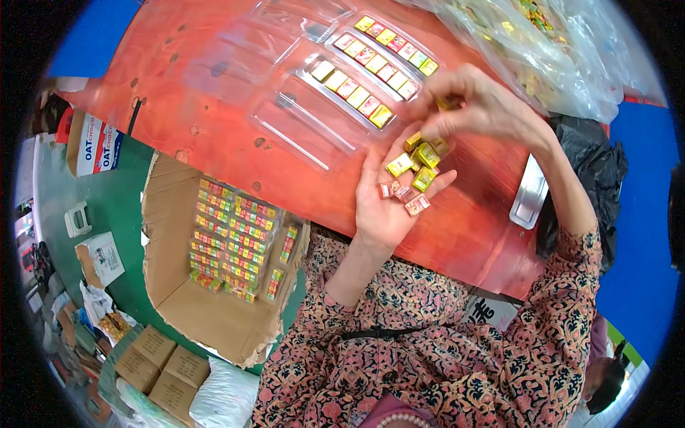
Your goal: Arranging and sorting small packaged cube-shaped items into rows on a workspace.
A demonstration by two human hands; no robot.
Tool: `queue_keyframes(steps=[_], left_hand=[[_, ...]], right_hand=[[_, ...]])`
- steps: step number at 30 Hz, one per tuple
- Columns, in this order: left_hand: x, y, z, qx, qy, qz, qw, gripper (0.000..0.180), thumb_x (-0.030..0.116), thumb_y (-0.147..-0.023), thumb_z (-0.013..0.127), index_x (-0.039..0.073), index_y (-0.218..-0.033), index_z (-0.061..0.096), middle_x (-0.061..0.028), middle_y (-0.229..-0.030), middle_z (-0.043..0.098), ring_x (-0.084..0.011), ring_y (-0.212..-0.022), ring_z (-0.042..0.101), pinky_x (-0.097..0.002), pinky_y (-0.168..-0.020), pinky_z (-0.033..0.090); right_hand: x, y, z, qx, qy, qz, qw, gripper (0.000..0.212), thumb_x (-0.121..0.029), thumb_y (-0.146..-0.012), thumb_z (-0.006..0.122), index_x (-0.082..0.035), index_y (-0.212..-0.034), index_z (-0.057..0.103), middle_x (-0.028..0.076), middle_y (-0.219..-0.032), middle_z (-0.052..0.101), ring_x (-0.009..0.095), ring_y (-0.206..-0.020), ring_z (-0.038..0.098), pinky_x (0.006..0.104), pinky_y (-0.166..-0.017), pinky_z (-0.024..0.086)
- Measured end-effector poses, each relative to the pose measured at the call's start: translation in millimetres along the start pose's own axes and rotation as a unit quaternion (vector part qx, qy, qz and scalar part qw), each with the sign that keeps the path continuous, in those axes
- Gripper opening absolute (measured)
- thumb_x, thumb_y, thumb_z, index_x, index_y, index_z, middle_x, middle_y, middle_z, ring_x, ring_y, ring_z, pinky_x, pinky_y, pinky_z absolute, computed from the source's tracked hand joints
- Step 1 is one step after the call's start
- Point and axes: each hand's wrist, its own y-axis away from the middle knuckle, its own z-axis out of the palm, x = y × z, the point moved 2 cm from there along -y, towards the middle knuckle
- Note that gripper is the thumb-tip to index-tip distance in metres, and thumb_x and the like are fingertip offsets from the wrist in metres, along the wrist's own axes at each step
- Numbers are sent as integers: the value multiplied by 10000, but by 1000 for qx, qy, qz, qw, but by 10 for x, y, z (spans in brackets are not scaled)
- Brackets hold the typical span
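Note:
My left hand (379,210) lies palm up over the table, cupping a loose pile of small yellow and red boxes (427,155). Above that pile, my right hand (492,107) has its fingers pinched together, with a bit of yellow showing between them, apparently another small box. Just beyond the hands is a clear plastic tray (294,133) with long slots. Three of its slots hold rows of small red, yellow and green boxes (352,92); the slots nearer the left hold none.
The red table (214,107) has a clear bag (571,78) of colourful pieces at its far right, by a black bag (592,164) and a metal tray (529,192). Left, below the table edge, an open carton (214,328) holds filled trays (232,235). Brown cartons (171,374) stand lower left.

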Motion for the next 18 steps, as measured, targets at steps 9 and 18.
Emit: queue_keyframes(steps=[9, 18], left_hand=[[-3, -34, -41, -47, -34, -14, 998, 639, 523, -921, 192, 69, -1366, 261, -174, -1349, 370, -245, -1173, 447, -397, -973, 386], [10, 13, -148, -35, 37, 13, 999, 490, 419, -936, 332, 82, -1286, 391, -118, -1244, 487, -271, -1188, 432, -538, -996, 299]], right_hand=[[-217, 482, 645, -15, 314, -106, 943, 278, -124, -677, 644, 18, -892, 539, 143, -836, 547, 304, -817, 543, 386, -685, 445], [-357, -407, 242, 122, 309, -148, 931, 118, -136, -727, 623, -36, -772, 580, 114, -753, 568, 276, -734, 551, 374, -690, 442]])
